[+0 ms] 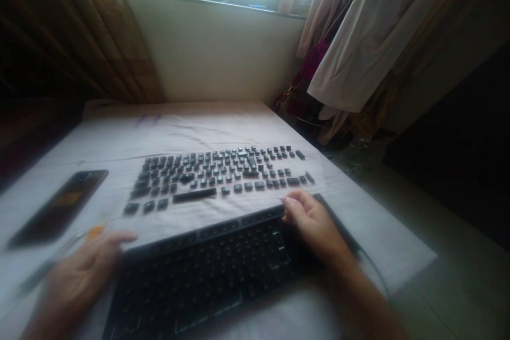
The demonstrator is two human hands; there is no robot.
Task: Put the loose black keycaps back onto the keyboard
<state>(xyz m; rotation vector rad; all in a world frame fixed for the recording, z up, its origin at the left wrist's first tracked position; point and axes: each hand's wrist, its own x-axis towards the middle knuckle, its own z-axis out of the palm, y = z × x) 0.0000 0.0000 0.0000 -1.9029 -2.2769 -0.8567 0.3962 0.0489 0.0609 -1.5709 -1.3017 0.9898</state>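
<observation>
A black keyboard base [199, 271] without its keycaps lies tilted across the near part of the white-covered table. Beside its left end is my left hand [85, 268], fingers apart, the index finger stretched toward the base's upper left corner. Over the upper right part of the base, my right hand [305, 215] has its thumb and fingers pinched together; a small pale tip shows there, too blurred to name. Behind the base, loose black keycaps [215, 167] are laid out in rows, with a long spacebar cap [194, 195] in front of them.
A dark phone [59, 207] lies on the left of the table [191, 122]. Near my left hand is a blurred tool with an orange part [95, 231]. A cable [376, 268] runs off the base's right side. Curtains, hanging clothes [354, 48] and a window stand beyond.
</observation>
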